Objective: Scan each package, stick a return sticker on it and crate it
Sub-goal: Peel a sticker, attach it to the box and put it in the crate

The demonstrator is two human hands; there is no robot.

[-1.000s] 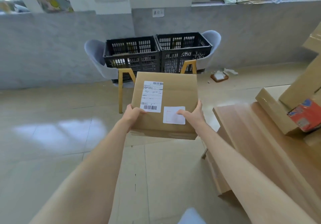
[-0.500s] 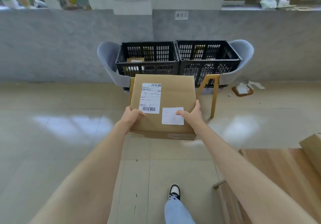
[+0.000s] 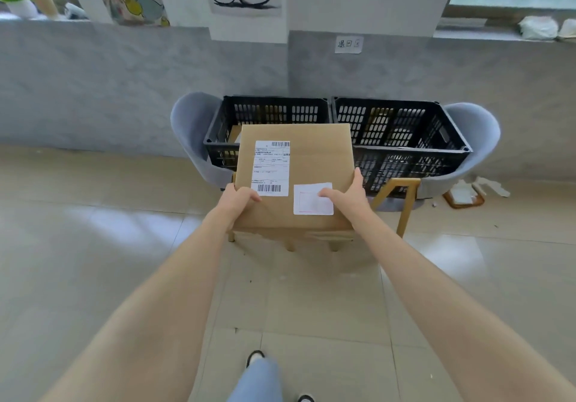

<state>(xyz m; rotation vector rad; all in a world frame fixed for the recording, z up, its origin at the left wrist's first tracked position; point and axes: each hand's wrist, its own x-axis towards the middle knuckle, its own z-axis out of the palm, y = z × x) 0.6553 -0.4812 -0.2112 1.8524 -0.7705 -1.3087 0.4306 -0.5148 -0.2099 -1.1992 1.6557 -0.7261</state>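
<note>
You hold the package (image 3: pixel 314 155), a flat brown carton, at centre frame with its labelled face turned up toward you. The shipping label (image 3: pixel 270 167) sits on its left half, long side running away from you. The return sticker (image 3: pixel 312 199) lies flat at the lower right, so scanning and stickering look done and crating remains.

Your left hand (image 3: pixel 237 199) grips the near left corner, thumb on top at the label's lower edge. Your right hand (image 3: pixel 349 194) grips the near right edge, thumb resting on the sticker. The fingers under the carton are hidden. The package looks nearly square, a little wider than deep, its width across the frame and its far edge toward the crates.

Both hands sit level at the near edge, neither closer to the goal. The left crate (image 3: pixel 268 111) lies straight beyond that far edge, partly covered by the carton, with a tan corner showing inside it. The right crate (image 3: pixel 402 152) touches it, right of centre. Both rest on grey chairs (image 3: pixel 193 127) on a tiled floor (image 3: pixel 93 245), below a small wall sign (image 3: pixel 349 43).
</note>
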